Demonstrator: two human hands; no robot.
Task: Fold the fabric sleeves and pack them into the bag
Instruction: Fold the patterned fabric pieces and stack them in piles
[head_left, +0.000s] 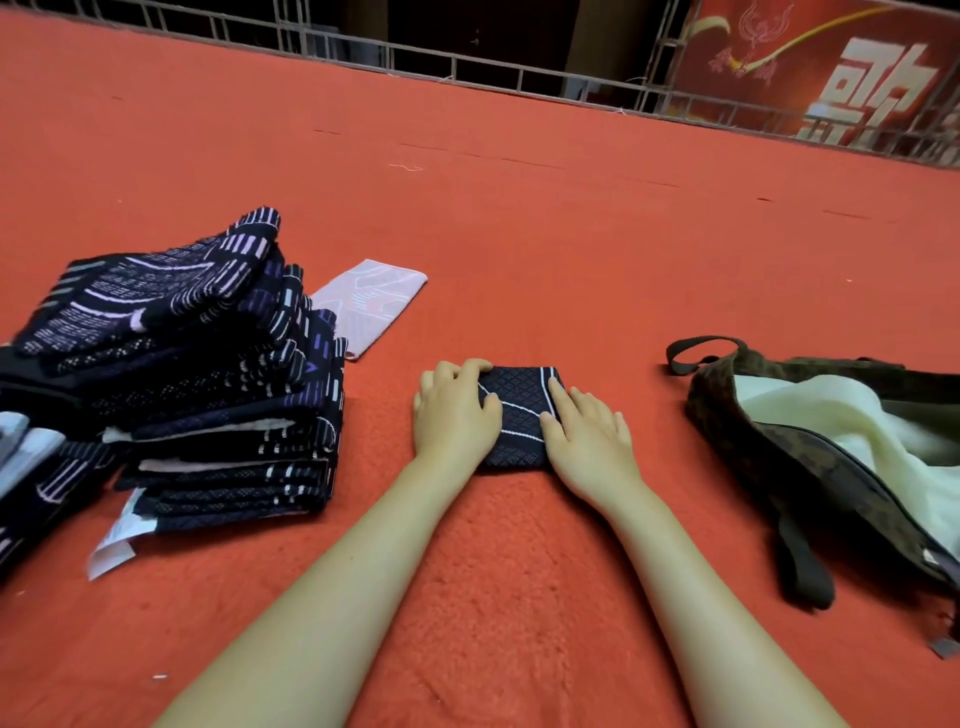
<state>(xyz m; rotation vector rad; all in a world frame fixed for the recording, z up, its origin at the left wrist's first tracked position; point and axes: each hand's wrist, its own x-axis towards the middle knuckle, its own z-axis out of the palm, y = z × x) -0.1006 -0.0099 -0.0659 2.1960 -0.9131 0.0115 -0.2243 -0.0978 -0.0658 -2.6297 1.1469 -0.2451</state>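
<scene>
A dark navy fabric sleeve with white lines lies folded into a small rectangle on the red carpet in the middle. My left hand lies on its left side, fingertips curled over the far left corner. My right hand presses flat on its right side with straight fingers. A tall pile of navy patterned sleeves sits at the left. The brown patterned bag lies open at the right, cream cloth showing inside.
A pale pink folded sleeve lies beyond the pile. A white paper tag sticks out under the pile. The bag's dark strap trails toward me. A metal railing and a red banner border the carpet's far edge.
</scene>
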